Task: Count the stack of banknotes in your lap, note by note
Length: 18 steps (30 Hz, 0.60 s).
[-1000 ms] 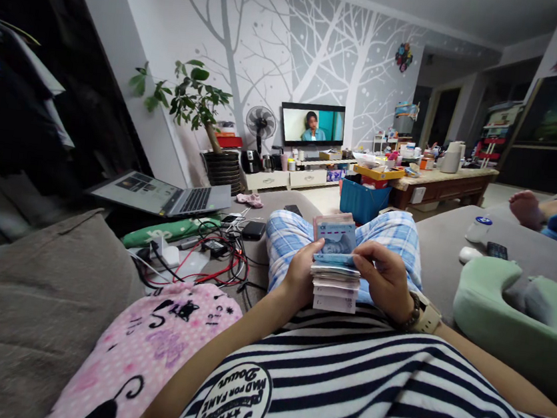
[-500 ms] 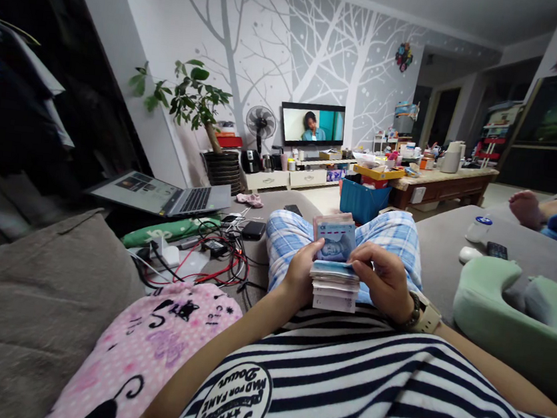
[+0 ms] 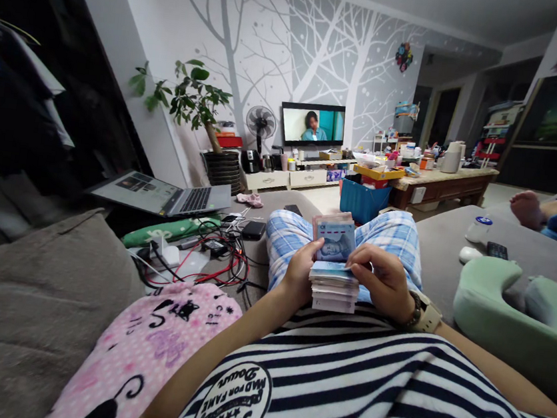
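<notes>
A thick wad of banknotes [image 3: 334, 286] is folded over in front of my striped shirt, its blue notes facing up and pinkish ones showing behind. Wrapped round its left side, my left hand [image 3: 301, 271] grips it with the thumb along the edge. My right hand [image 3: 382, 280] pinches at the right edge of the notes near the fold, thumb and forefinger together. Below the fold, the pale ends of the notes fan out in layers. The fingers of my left hand are mostly hidden behind the wad.
Left of my plaid-covered legs [image 3: 282, 240] lie tangled cables [image 3: 223, 256], a black box-like device [image 3: 254, 231] and an open laptop [image 3: 164, 196]. To the right are a green neck pillow [image 3: 502, 315], a remote [image 3: 498, 251] and a white-and-blue jar [image 3: 479, 228]. Another person's foot [image 3: 527, 209] rests beyond.
My right fingers have shifted very slightly left over the notes, and the lower part of the wad has tilted a little. My left hand keeps its grip.
</notes>
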Available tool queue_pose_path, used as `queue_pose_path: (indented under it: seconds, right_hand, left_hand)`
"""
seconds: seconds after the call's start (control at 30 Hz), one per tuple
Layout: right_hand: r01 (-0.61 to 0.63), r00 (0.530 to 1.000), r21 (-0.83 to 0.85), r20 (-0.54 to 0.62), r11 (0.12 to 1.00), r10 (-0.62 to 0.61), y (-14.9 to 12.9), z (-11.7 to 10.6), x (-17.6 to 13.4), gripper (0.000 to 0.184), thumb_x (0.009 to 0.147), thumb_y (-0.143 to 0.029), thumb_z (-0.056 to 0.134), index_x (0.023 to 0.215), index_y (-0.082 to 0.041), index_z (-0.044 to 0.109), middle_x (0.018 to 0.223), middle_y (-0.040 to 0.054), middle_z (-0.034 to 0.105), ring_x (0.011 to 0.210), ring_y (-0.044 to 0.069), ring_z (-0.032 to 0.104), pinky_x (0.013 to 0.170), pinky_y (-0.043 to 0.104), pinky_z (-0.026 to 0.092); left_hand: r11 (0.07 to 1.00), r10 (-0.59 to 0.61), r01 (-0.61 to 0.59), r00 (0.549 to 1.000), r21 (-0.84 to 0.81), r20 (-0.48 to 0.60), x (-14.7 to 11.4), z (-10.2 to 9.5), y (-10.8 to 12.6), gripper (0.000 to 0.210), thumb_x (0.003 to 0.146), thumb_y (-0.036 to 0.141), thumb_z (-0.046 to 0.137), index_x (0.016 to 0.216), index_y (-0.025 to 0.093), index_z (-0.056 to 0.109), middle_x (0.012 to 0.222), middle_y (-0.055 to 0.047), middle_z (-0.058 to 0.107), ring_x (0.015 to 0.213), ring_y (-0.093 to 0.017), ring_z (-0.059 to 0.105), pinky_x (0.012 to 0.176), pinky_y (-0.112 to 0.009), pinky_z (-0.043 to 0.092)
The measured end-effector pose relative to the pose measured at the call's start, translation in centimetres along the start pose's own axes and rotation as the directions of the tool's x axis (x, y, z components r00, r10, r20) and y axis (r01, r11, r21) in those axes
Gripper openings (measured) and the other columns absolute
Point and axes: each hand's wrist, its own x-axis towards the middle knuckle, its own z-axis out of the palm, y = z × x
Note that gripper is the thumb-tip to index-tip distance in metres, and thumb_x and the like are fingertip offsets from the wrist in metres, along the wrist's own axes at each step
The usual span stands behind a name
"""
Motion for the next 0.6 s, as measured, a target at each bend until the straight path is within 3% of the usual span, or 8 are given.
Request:
queue_pose_path:
  seconds: [0.13, 0.37, 0.6]
  right_hand:
    - [-0.012, 0.999, 0.026, 0.031, 1.000, 0.011, -0.02, -0.15, -0.10, 0.024, 0.099, -0.033, 0.056, 0.081, -0.020, 0.066, 0.073, 0.0033, 0.067, 0.062, 0.016, 0.056, 0.059, 0.031, 0.043]
    - [-0.001, 0.996, 0.031, 0.085, 1.000, -0.001, 0.18, -0.20, -0.09, 0.026, 0.096, -0.036, 0.060, 0.076, -0.021, 0.064, 0.068, 0.0025, 0.065, 0.062, 0.016, 0.057, 0.059, 0.032, 0.044]
    - [-0.074, 0.997, 0.016, 0.018, 0.997, 0.074, 0.43, -0.05, -0.32, 0.022, 0.092, -0.039, 0.066, 0.077, -0.022, 0.065, 0.066, 0.0012, 0.062, 0.062, 0.016, 0.054, 0.057, 0.031, 0.041]
  left_hand:
    - [1.000, -0.020, 0.019, 0.998, -0.013, -0.065, -0.43, 0.82, 0.15, 0.010, 0.081, 0.018, 0.070, 0.086, 0.010, 0.072, 0.081, -0.007, 0.077, 0.086, -0.025, 0.074, 0.081, -0.033, 0.057]
    - [0.993, -0.097, 0.095, 0.995, -0.076, -0.020, -0.50, 1.03, 0.12, 0.025, 0.081, 0.021, 0.068, 0.104, 0.011, 0.073, 0.090, -0.009, 0.079, 0.090, -0.029, 0.075, 0.083, -0.040, 0.060]
    - [1.000, -0.018, 0.017, 0.999, -0.006, -0.050, -0.72, 1.02, 0.31, 0.010, 0.075, 0.018, 0.072, 0.081, 0.011, 0.071, 0.080, -0.008, 0.077, 0.092, -0.028, 0.074, 0.086, -0.037, 0.057]
